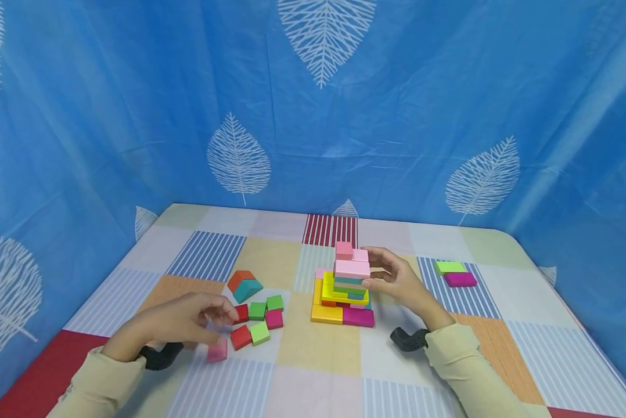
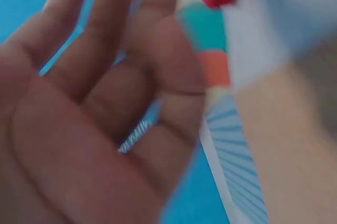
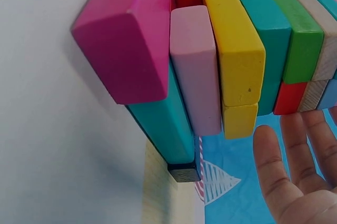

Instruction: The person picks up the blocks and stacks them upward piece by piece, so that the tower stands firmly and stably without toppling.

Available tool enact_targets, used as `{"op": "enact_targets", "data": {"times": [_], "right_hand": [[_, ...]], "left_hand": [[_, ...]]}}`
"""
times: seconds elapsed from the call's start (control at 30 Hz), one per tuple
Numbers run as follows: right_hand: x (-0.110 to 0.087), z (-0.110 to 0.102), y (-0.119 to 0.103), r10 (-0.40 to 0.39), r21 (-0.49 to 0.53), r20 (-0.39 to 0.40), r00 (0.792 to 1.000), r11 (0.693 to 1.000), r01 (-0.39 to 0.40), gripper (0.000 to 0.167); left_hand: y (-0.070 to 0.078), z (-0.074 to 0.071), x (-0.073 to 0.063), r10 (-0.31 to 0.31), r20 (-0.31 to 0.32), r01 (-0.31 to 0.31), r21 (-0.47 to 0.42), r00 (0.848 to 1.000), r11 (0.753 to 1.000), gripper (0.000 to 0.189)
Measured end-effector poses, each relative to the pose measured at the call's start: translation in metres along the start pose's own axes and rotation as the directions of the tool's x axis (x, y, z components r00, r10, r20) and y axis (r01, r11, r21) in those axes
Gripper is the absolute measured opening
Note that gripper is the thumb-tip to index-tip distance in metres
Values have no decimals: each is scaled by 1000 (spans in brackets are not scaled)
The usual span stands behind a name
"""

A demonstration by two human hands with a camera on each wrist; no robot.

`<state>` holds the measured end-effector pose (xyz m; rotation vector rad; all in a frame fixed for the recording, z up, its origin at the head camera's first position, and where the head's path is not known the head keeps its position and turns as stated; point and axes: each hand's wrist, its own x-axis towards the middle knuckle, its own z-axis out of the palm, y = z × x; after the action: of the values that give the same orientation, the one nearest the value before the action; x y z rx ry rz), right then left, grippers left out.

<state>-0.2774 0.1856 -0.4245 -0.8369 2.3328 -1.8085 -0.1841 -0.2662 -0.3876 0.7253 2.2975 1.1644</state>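
A tower of stacked colored blocks stands mid-table, wide at its base and narrow at the top, with a small pink block uppermost. My right hand is at the tower's right side, fingers loosely bent and fingertips at its upper layers; whether they press on it I cannot tell. In the right wrist view, the magenta block is at the base, near the camera. My left hand hovers over the left blocks, fingers relaxed and holding nothing visible. Below its thumb lies a pink cube; a red block is by its fingertips.
Several red and green cubes, including a light green cube, lie between the left hand and the tower. Behind them sits an orange and teal arch pair, the teal piece in front. A lime block and a magenta block lie right.
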Motion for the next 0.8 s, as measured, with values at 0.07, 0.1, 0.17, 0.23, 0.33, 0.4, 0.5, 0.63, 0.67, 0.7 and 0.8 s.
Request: {"op": "enact_targets", "data": {"times": [0.07,0.1,0.17,0.23,0.33,0.4,0.5,0.63,0.67,0.7,0.8], "right_hand": [[0,-1,0,-1,0,-3,1000,1000,1,65],[0,-1,-1,-1,-1,-4,1000,1000,1,65],[-1,-1,-1,-3,-1,-5,1000,1000,3,65],[-1,-1,-1,-6,-4,-5,1000,1000,6,65],[-1,-2,-1,-9,-2,-4,1000,1000,9,65],[-1,-1,-1,-5,3,-3,1000,1000,5,65],[-1,-1,0,1,5,-1,1000,1000,-1,65],[-1,0,1,4,1,0,1000,1000,-4,65],[-1,0,1,2,0,0,1000,1000,-2,65],[-1,0,1,0,2,0,1000,1000,0,65],[-1,0,2,-8,4,2,1000,1000,8,65]], "left_hand": [[-5,2,-9,-69,10,69,-13,998,997,35],[-6,3,-13,-99,8,99,-10,995,995,37],[-8,8,-17,-150,-12,150,8,989,989,38],[-9,14,-18,-168,-37,170,53,985,984,38],[-10,21,-16,-153,-80,164,151,985,975,35],[-10,24,-14,-133,-96,149,194,987,970,33],[-11,21,-12,-112,-88,127,185,990,975,29],[-5,11,-8,-61,-69,70,130,996,989,27],[-1,8,-5,-36,-72,45,130,997,991,27],[3,5,-2,-19,-78,30,134,997,991,27],[16,-1,15,51,-109,-32,172,993,985,26]]}}
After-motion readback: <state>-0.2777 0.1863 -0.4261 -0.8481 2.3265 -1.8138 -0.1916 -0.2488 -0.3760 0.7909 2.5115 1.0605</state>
